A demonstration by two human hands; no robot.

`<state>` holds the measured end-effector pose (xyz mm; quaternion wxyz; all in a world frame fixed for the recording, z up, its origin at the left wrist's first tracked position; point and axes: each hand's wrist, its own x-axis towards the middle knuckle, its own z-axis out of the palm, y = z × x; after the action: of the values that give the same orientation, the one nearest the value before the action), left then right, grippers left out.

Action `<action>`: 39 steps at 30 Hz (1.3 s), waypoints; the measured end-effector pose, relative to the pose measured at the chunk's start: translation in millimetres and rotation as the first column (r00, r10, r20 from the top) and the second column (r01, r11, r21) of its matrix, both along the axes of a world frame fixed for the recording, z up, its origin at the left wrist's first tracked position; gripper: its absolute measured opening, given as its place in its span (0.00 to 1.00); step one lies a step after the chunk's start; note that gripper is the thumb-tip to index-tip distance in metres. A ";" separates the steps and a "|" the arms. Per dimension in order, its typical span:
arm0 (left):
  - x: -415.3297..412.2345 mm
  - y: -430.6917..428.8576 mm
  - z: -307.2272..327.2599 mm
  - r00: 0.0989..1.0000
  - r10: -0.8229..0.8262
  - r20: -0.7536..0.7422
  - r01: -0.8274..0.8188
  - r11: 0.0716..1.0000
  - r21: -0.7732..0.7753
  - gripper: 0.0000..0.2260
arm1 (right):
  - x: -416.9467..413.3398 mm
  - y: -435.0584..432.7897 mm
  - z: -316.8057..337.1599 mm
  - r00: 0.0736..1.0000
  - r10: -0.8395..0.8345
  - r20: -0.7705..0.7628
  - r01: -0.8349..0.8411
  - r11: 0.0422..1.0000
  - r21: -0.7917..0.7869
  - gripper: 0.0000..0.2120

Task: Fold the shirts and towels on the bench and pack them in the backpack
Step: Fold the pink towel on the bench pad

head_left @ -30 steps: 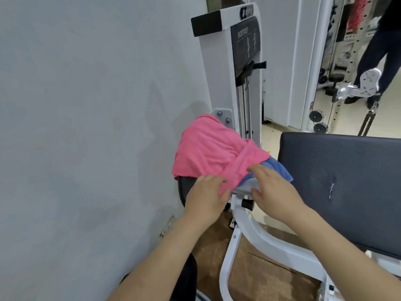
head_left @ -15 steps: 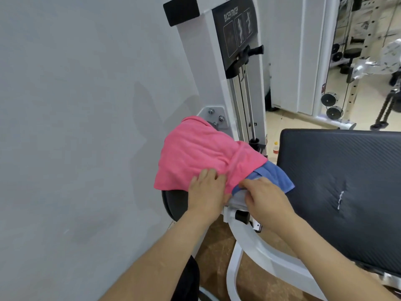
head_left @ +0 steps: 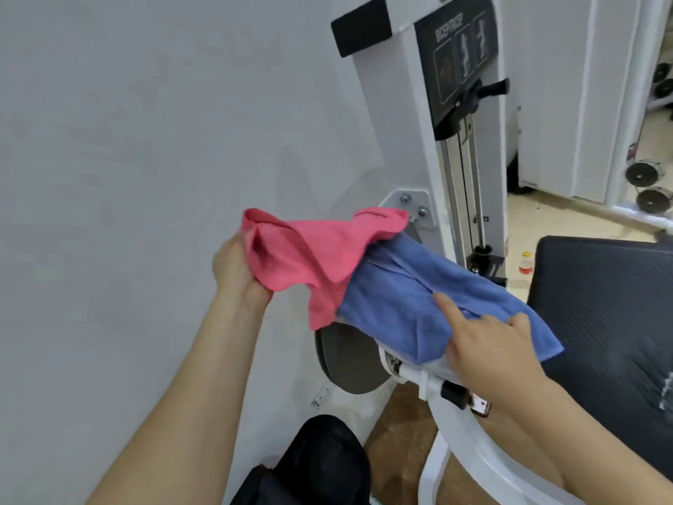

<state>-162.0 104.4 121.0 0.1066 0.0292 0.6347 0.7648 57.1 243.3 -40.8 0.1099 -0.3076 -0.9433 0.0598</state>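
Note:
A pink towel [head_left: 309, 249] is bunched in my left hand [head_left: 236, 271], lifted off to the left, its far corner still draped over a blue towel [head_left: 411, 300]. The blue towel lies across the round pad and white arm of a gym machine. My right hand [head_left: 491, 344] rests on the blue towel's near right part, index finger stretched out flat and thumb raised, pressing rather than gripping. A black backpack [head_left: 320, 464] sits low between my arms at the bottom edge. The black padded bench [head_left: 612, 308] is at the right.
A grey wall fills the left. The white weight-stack tower [head_left: 437, 140] stands right behind the towels. A dark round disc [head_left: 346, 359] sits under the blue towel. A white frame tube [head_left: 473, 450] curves down over brown floor. Weight plates [head_left: 652, 198] lie at the far right.
My left hand has gathered the pink towel and pulled it up and left, uncovering most of the blue towel. My right hand moved right onto the blue towel. The camera has moved closer.

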 end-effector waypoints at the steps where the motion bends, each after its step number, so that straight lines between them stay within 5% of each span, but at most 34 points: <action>1: -19.2 -15.9 8.2 0.984 0.177 -0.038 -0.173 0.981 0.084 0.05 | -4.3 1.4 7.2 0.999 0.012 0.036 -0.010 0.999 -0.040 0.33; 3: -40.6 -51.0 14.2 0.913 0.407 -0.026 -0.378 0.868 0.322 0.09 | -13.7 5.7 18.2 0.991 0.006 0.134 0.005 0.997 -0.078 0.31; 5: -40.3 -85.4 12.9 0.859 0.507 -0.077 -0.470 0.838 0.278 0.10 | -20.2 7.6 22.1 0.981 -0.007 0.196 0.021 0.997 -0.073 0.20; 8: -19.5 -116.7 9.0 0.878 0.447 -0.169 -0.423 0.892 0.160 0.17 | -29.8 -4.5 35.0 0.973 -0.028 0.228 0.021 0.999 0.034 0.08; 11: 8.3 -129.5 12.5 0.936 0.258 -0.239 -0.252 0.966 0.055 0.13 | -47.1 -35.4 48.6 0.972 0.181 -0.149 -0.205 0.964 -0.167 0.15; 14: 34.5 -141.5 13.1 0.932 0.115 -0.345 -0.167 0.978 -0.125 0.11 | -58.5 -98.7 74.1 0.762 0.296 -0.576 -0.616 0.604 -0.505 0.27; 17: 64.6 -160.4 19.1 0.920 -0.190 -0.342 0.086 0.951 -0.296 0.09 | -65.4 -154.2 94.7 0.608 0.318 -0.727 -0.794 0.244 -0.557 0.38; 19: 80.6 -179.1 21.8 0.885 -0.390 -0.253 0.300 0.895 -0.332 0.07 | -70.7 -175.5 102.5 0.562 0.321 -0.763 -0.822 0.117 -0.557 0.39; 22: 91.4 -215.8 16.4 0.860 -0.492 -0.134 0.459 0.861 -0.219 0.06 | -71.5 -204.8 106.4 0.585 0.331 -0.741 -0.790 0.023 -0.613 0.28; 24: 94.5 -247.8 10.4 0.816 -0.571 -0.091 0.547 0.813 -0.199 0.16 | -61.7 -226.2 107.0 0.624 0.334 -0.707 -0.768 0.092 -0.634 0.17; 26: 101.9 -278.1 6.0 0.758 -0.648 -0.079 0.574 0.719 -0.392 0.24 | -43.5 -241.2 110.1 0.644 0.337 -0.687 -0.761 0.189 -0.621 0.06; 29: 126.0 -314.8 -0.9 0.770 -0.625 -0.128 0.410 0.639 -0.650 0.16 | -6.0 -256.1 123.5 0.678 0.239 -0.695 -0.734 0.278 -0.620 0.07; 32: 147.1 -349.1 -17.6 0.722 -0.681 -0.120 0.526 0.654 -0.543 0.05 | 44.8 -268.5 141.5 0.735 0.159 -0.659 -0.666 0.349 -0.659 0.10; 35: 164.4 -359.1 -41.4 0.747 -0.654 -0.120 0.569 0.722 -0.393 0.10 | 97.8 -268.1 149.3 0.833 0.184 -0.522 -0.530 0.538 -0.655 0.16; 37: 187.2 -341.1 -51.9 0.781 -0.619 -0.082 0.578 0.767 -0.278 0.08 | 131.9 -271.9 150.8 0.901 0.291 -0.322 -0.420 0.771 -0.478 0.14; 39: 220.2 -312.2 -53.1 0.734 -0.667 -0.128 0.606 0.728 -0.321 0.08 | 158.0 -286.3 143.9 0.931 0.328 -0.162 -0.362 0.895 -0.263 0.16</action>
<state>58.2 -207.7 67.9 0.2910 0.3223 0.6869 0.5827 215.1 -43.1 103.1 0.1049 -0.1440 -0.9562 0.2324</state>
